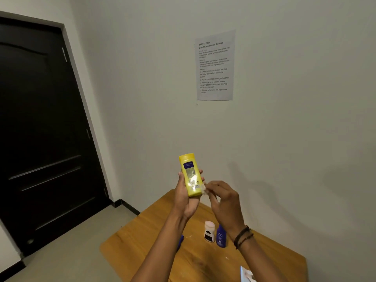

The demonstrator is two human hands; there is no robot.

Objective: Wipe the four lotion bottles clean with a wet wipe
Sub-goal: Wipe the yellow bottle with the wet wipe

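Yellow bottle [190,175]: raised above the far-left edge of the surface [154,241], upright, label toward the camera.
Left hand [186,193]: wrapped round the lower body, fingers [200,173] pressed on both sides.
Right hand [222,200]: fingers pinching a small wet wipe [204,189] against the bottle's lower right edge.
Handling: likely light, stiff plastic, glossy and slippery once damp; best held low on the body, leaving the top free.
Other bottles: 1 white bottle [209,232] and 1 dark blue bottle [221,236] side by side mid-surface; 1 blue bottle [180,240] partly hidden behind the left forearm.
Wipe pack [247,274]: near edge, partly cropped.
Obstructions: none between hands and bottles.
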